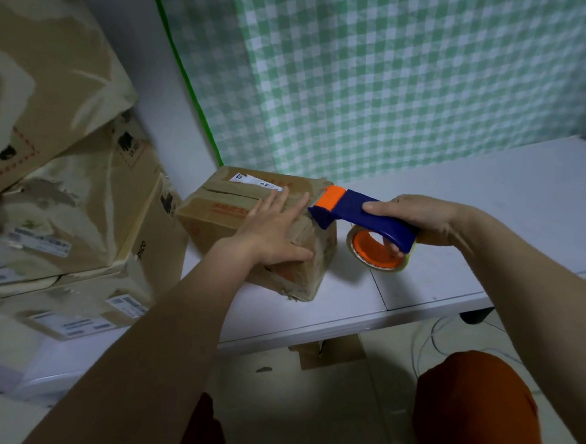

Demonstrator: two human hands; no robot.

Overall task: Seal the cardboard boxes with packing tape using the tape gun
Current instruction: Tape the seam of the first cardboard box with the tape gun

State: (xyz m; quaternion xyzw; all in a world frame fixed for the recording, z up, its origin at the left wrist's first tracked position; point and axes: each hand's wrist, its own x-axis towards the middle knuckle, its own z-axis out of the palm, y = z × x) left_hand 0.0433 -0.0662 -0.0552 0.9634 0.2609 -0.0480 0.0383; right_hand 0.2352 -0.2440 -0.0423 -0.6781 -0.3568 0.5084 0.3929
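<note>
A small worn cardboard box with a white label on top stands on the white table. My left hand lies flat on the box's near right top, fingers straight, thumb down its front face. My right hand grips the handle of a blue and orange tape gun. The gun's orange front end touches the box's right top edge. The tape roll with its orange core hangs under the handle, to the right of the box.
A stack of larger taped cardboard boxes fills the left side, tight against the small box. A green checked curtain hangs behind the table. Cables lie on the floor beneath the table edge. My knees in orange-red trousers show below.
</note>
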